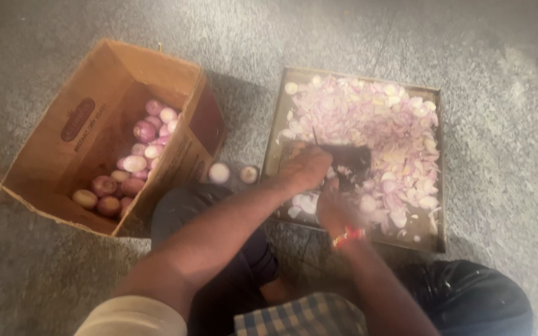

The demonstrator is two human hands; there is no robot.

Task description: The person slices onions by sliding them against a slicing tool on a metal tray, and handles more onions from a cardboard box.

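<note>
From the head view, the person sits on a grey floor [45,274] with both arms reaching down into a square metal tray [441,186] piled with sliced onion pieces [381,118], pale and purple. The left hand [305,168] rests at the tray's near left part, its grip clenched over something dark; what exactly it grasps cannot be told through the blur, though a thin dark blade-like line stands just above it. The right hand [333,208], with a red and yellow band [348,236] at the wrist, lies just beside the left, blurred, so whether its grip is clenched or released cannot be told. To the left stands an open cardboard box [51,143] holding peeled whole onions [135,163]. Two pale onion halves [219,172] lie on the floor between box and tray.
</note>
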